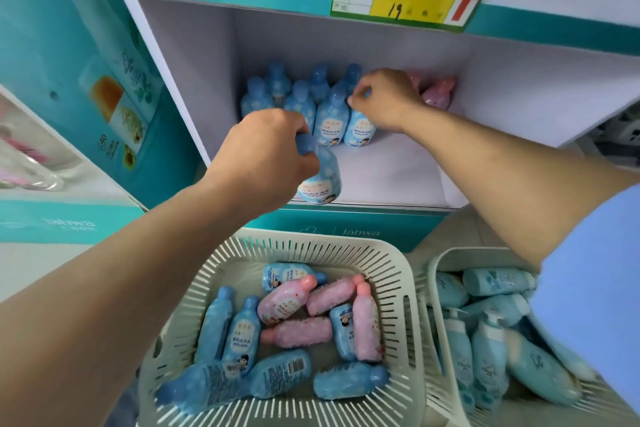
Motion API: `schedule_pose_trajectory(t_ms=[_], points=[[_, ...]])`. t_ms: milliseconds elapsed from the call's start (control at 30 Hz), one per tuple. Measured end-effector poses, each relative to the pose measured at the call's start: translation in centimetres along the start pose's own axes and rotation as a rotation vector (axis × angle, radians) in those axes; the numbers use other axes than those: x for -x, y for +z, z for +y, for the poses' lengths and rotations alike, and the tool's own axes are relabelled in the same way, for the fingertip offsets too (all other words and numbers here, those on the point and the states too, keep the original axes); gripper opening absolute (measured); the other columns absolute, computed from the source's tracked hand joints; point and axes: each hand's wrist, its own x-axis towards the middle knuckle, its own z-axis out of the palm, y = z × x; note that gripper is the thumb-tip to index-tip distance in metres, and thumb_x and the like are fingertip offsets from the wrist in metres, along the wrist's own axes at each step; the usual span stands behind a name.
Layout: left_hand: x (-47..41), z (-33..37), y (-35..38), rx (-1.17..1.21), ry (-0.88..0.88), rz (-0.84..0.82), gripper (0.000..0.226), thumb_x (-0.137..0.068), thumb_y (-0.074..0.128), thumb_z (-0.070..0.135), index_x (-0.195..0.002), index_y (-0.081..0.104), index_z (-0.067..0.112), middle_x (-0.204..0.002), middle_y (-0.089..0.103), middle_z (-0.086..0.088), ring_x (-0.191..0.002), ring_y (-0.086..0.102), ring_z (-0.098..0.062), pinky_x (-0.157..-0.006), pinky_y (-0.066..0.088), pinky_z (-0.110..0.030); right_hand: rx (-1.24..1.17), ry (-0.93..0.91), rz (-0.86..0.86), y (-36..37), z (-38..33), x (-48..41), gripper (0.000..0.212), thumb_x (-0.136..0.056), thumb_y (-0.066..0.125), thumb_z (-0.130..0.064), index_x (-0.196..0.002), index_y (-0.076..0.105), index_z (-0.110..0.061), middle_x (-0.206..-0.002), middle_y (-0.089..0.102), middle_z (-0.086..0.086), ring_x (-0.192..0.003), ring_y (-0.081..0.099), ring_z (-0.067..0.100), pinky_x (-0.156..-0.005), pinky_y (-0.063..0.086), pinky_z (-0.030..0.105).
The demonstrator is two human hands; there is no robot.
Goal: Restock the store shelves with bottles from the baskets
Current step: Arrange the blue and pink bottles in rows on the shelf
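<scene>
Blue carried bottle (320, 180) hangs by its cap in the gripping left hand (266, 149) over the shelf (398, 166) edge, while the right hand (384, 97) pinches a standing bottle (360, 130) in the front row, so the placing step likely next calls for setting the carried one upright alongside.

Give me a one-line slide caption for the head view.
Left hand holds a blue bottle at the shelf front; right hand pinches the cap of a standing bottle farther back.
</scene>
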Motion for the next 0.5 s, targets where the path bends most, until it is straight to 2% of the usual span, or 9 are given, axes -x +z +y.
schedule_pose_trajectory(t_ms=[67, 100, 167, 233, 300, 367, 500], points=[[0.2, -0.3, -0.1, 0.014, 0.003, -0.039, 0.02, -0.087, 0.056, 0.022, -0.098, 0.068, 0.011, -0.088, 0.062, -0.006, -0.081, 0.052, -0.026, -0.067, 0.034, -0.026, -0.213, -0.068, -0.186, -0.7, -0.9, 2.9, 0.019, -0.087, 0.058, -0.009, -0.101, 0.069, -0.004, -0.079, 0.067, 0.002, -0.064, 0.063, -0.004, -0.06, 0.046, 0.014], [0.2, -0.4, -0.3, 0.017, 0.0, -0.061, 0.02, -0.087, 0.056, 0.021, -0.099, 0.068, 0.01, -0.088, 0.062, -0.007, -0.081, 0.052, -0.025, -0.066, 0.033, -0.025, -0.302, -0.086, -0.286, -1.1, -1.4, 4.5, 0.021, -0.086, 0.057, -0.003, -0.103, 0.069, -0.005, -0.077, 0.065, 0.002, -0.056, 0.058, -0.003, -0.052, 0.044, 0.012], [0.4, -0.7, -0.6, 0.022, -0.006, -0.098, 0.02, -0.086, 0.059, 0.019, -0.1, 0.068, 0.008, -0.088, 0.062, -0.008, -0.079, 0.051, -0.025, -0.066, 0.034, -0.026, -0.357, -0.127, -0.456, -1.9, -2.3, 7.2, 0.033, -0.082, 0.058, 0.003, -0.11, 0.067, -0.013, -0.095, 0.067, 0.003, -0.067, 0.055, 0.002, -0.055, 0.043, 0.014], [0.6, -0.8, -0.8, 0.015, -0.012, -0.126, 0.022, -0.084, 0.064, 0.019, -0.104, 0.068, 0.01, -0.093, 0.063, -0.009, -0.081, 0.051, -0.024, -0.068, 0.035, -0.026, -0.325, -0.183, -0.573, -2.2, -3.1, 9.0, 0.045, -0.08, 0.064, -0.001, -0.121, 0.061, -0.019, -0.113, 0.063, -0.007, -0.08, 0.053, -0.005, -0.066, 0.04, 0.01], [0.9, -0.9, -1.1, 0.004, -0.013, -0.147, 0.027, -0.083, 0.066, 0.019, -0.109, 0.068, 0.012, -0.098, 0.064, -0.009, -0.082, 0.05, -0.021, -0.07, 0.035, -0.025, -0.297, -0.217, -0.597, -2.0, -4.1, 10.2, 0.053, -0.079, 0.071, -0.011, -0.129, 0.054, -0.02, -0.116, 0.057, -0.012, -0.09, 0.051, -0.003, -0.069, 0.035, 0.002], [1.0, -0.9, -1.3, 0.008, -0.023, -0.156, 0.029, -0.083, 0.067, 0.019, -0.111, 0.068, 0.012, -0.094, 0.061, -0.006, -0.082, 0.05, -0.02, -0.071, 0.035, -0.025, -0.33, -0.221, -0.56, -1.3, -5.1, 10.9, 0.054, -0.077, 0.076, -0.018, -0.126, 0.053, -0.017, -0.111, 0.057, -0.01, -0.09, 0.051, 0.002, -0.065, 0.036, -0.001], [1.1, -1.1, -1.7, 0.05, -0.055, -0.154, 0.026, -0.084, 0.067, 0.021, -0.107, 0.068, 0.008, -0.087, 0.059, -0.007, -0.08, 0.051, -0.023, -0.068, 0.035, -0.026, -0.413, -0.263, -0.455, 0.5, -6.9, 11.0, 0.038, -0.071, 0.078, -0.015, -0.101, 0.055, -0.019, -0.087, 0.06, -0.01, -0.075, 0.055, 0.004, -0.065, 0.043, 0.01]])
